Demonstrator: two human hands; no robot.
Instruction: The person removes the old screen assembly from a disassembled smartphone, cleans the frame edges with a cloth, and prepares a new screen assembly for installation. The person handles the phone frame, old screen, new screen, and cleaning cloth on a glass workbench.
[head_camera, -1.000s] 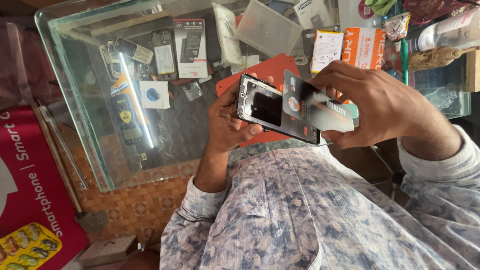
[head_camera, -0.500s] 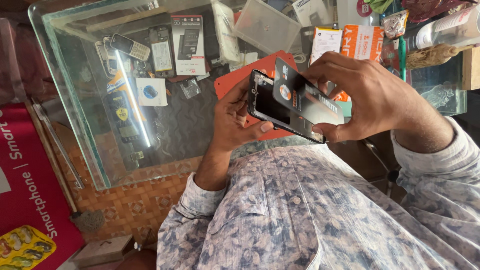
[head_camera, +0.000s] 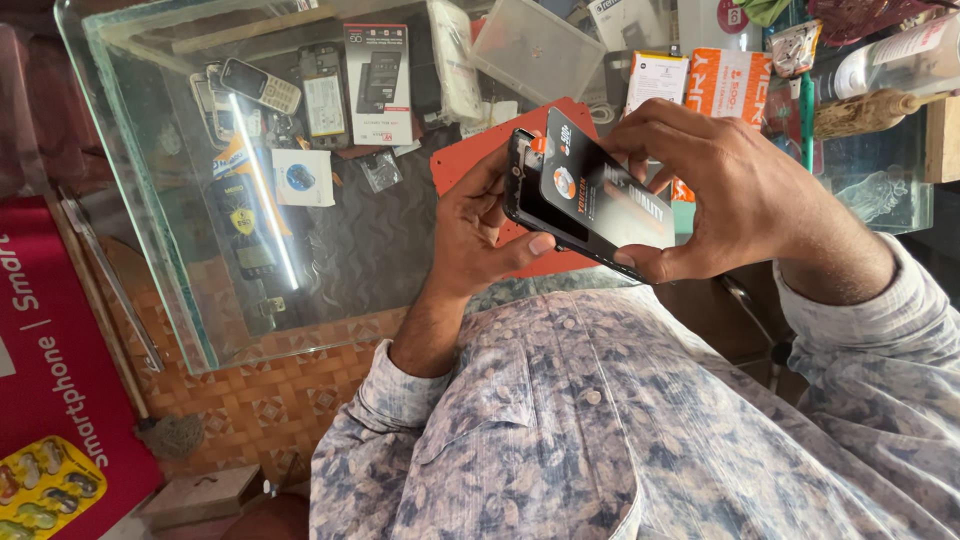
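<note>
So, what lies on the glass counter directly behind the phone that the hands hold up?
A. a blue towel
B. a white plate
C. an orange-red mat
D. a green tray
C: an orange-red mat lies on the glass counter and shows behind the smartphone, which the left hand and the right hand hold together with a dark protector sheet.

The dark printed film (head_camera: 605, 195) now lies flatter over the phone (head_camera: 540, 200), both raised slightly higher.

Glass counter (head_camera: 150, 200), orange boxes (head_camera: 735, 80)
</note>
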